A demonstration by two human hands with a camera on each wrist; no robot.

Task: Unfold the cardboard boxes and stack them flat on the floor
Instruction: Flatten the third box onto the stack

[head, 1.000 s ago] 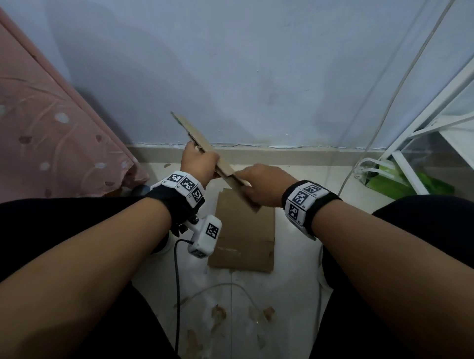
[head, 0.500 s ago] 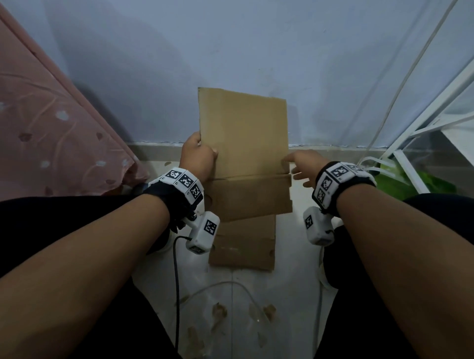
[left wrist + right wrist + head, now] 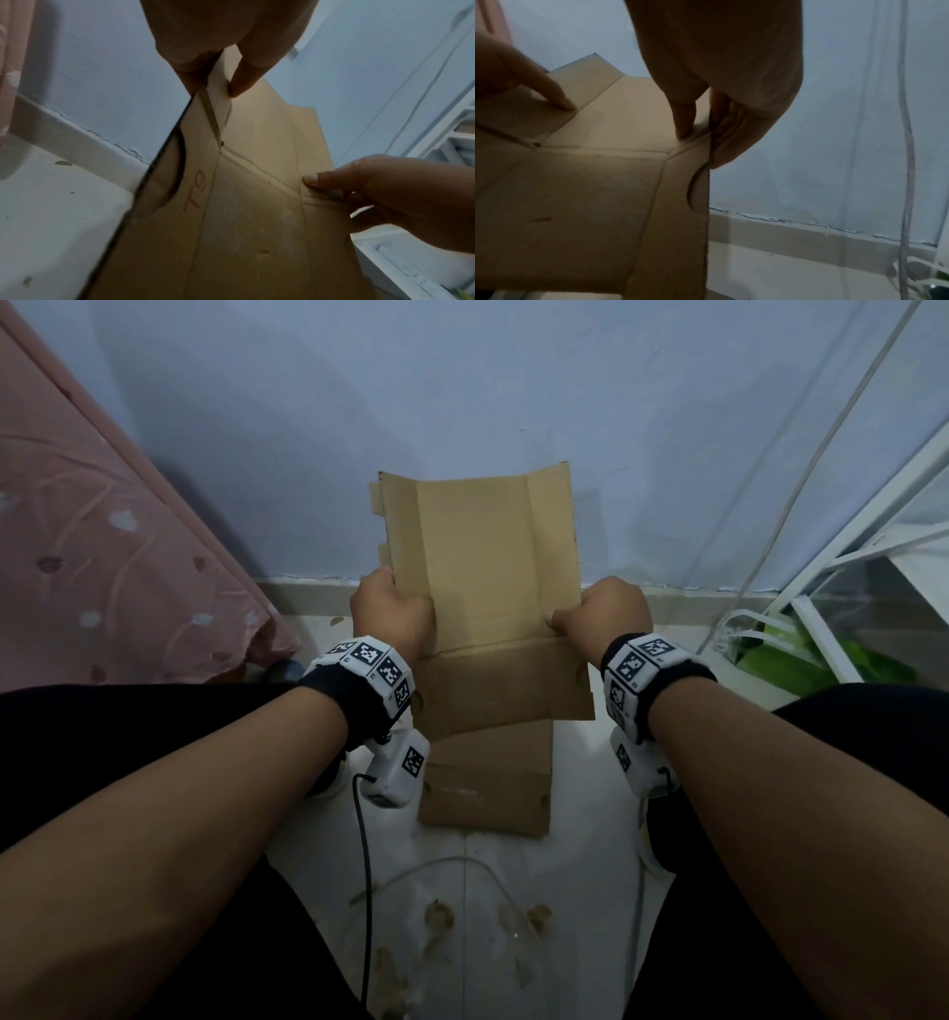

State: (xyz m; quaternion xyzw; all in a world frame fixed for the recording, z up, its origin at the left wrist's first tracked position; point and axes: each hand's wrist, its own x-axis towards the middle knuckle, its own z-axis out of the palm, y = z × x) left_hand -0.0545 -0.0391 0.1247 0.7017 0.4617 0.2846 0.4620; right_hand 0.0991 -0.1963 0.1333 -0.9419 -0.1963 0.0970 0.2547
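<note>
My left hand (image 3: 393,613) pinches the box (image 3: 480,567) left edge | right hand (image 3: 598,613) pinches its right edge | box stands tall above, maybe touching, flat cardboard (image 3: 485,788) on floor (image 3: 590,891)

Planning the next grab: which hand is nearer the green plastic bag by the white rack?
Right. The right hand grips the held brown cardboard sheet's right edge, on the side of the green plastic bag; the left hand grips the opposite edge.

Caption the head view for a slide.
Both hands, left hand and right hand, hold a cardboard box open above flat cardboard on the floor.
</note>
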